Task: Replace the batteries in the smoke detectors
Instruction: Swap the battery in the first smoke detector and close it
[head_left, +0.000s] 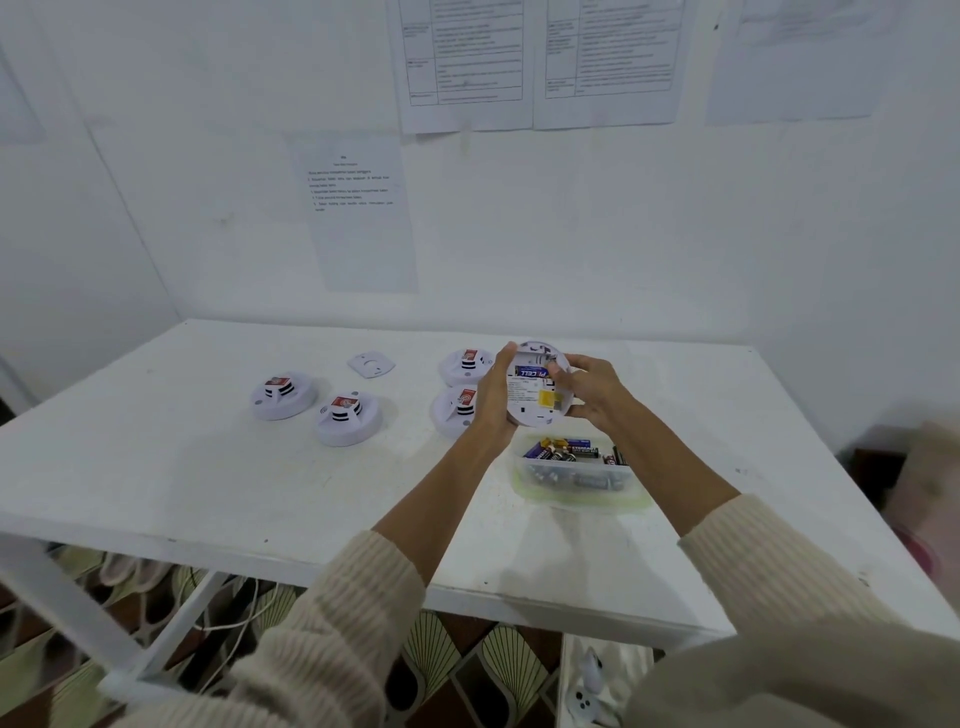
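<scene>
I hold a white round smoke detector (532, 395) above the table with its back side facing me. My left hand (493, 397) grips its left rim. My right hand (587, 389) grips its right rim, and a finger presses on a blue-labelled battery (530, 372) lying in the compartment near the top. Just below the detector stands a clear container of batteries (571, 467). Two detectors (283, 395) (348, 418) lie at the left. Two others (465, 364) (457, 410) lie behind my left hand, partly hidden.
A loose white cover plate (370, 364) lies on the white table (208, 483) toward the back. Papers hang on the wall behind. Cables and patterned floor show under the table's front edge. A blurred pinkish object sits at the far right.
</scene>
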